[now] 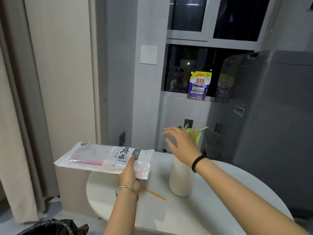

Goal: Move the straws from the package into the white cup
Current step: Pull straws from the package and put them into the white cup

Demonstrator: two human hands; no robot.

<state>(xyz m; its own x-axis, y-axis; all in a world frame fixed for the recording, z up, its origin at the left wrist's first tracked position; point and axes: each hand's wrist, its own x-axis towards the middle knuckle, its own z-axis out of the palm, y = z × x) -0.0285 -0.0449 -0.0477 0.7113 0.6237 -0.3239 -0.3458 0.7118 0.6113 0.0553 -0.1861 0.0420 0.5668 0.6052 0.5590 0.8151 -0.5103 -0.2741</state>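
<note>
The left hand (pixel 129 173) holds the package (pixel 105 159) up in the air, over the left edge of the round white desk (pixel 220 209). Its fingers are clamped on the right end of the package, with the thumb on top. A few straws (pixel 88 162) show inside the package, red and blue, lying near its far left end. Most of the package looks empty.

The white cup (pixel 181 180) stands on the desk, to the right of the package. A bunch of bright straws (pixel 194 133) sticks out of its top, orange, green and yellow. The right hand (pixel 182 143) is over the cup, just beside those straws. Its fingers are spread apart and hold nothing.

One orange straw (pixel 155 194) lies flat on the desk, between the left wrist and the cup.

It looks like the job is nearly done. The right hand seems to be between trips. Next it would need to go to the package, pinch the last straws and pull them out, then stand them in the cup. The orange straw on the desk likely needs picking up too.
</note>
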